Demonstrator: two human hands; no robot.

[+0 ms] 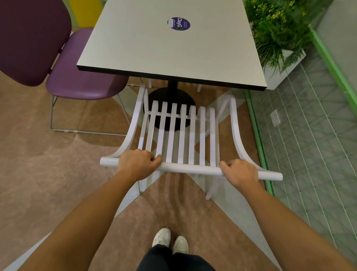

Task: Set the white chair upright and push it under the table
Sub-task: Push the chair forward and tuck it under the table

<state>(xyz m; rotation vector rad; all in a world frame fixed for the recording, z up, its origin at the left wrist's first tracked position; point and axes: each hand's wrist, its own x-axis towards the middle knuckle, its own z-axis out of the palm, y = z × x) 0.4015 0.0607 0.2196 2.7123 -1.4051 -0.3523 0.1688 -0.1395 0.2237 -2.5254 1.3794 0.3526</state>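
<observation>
White chair (182, 135) stands upright before the table (174, 48), left hand (137, 164) and right hand (240, 173) gripping its top rail, arms outstretched.

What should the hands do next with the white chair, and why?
Probably push it straight forward a bit. The chair already stands upright, both the left hand and right hand grip its top rail, and most of it is not yet under the table.

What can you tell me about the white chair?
The white chair looks like painted wood, with seven flat slats in its back, two curved side pieces and a round top rail. It stands upright on the brown floor, facing the table, its seat hidden. The left hand and right hand both grip the top rail.
</observation>
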